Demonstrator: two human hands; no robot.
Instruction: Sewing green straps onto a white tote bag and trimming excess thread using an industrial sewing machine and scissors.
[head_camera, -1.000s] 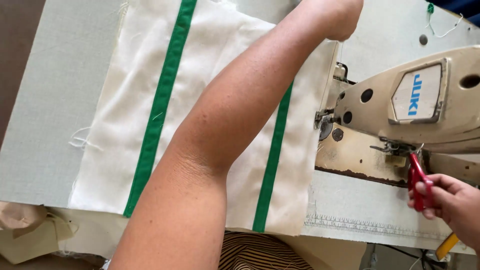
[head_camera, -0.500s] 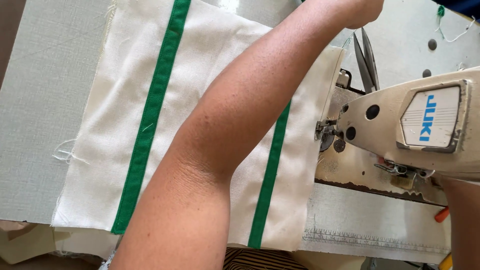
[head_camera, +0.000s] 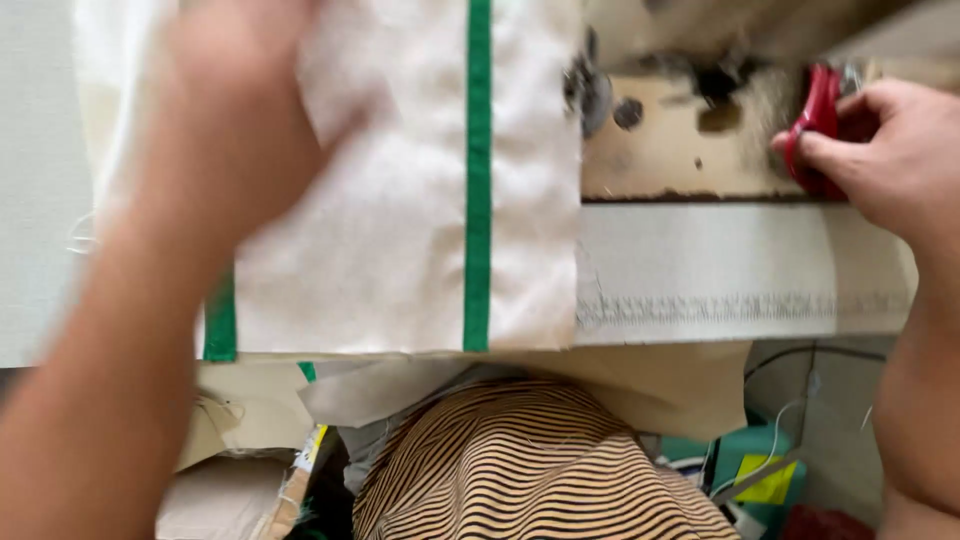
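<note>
White cloth (head_camera: 400, 250), green stripes, lying flat

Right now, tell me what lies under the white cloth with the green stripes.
The white cloth lies flat on the pale sewing table, whose surface shows to its right. The blurred left hand presses on top. Anything else beneath the cloth is covered and cannot be seen.

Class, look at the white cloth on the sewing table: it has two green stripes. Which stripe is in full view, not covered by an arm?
The right-hand green stripe, nearer the sewing machine. The left stripe shows only a short piece below the left forearm.
</note>
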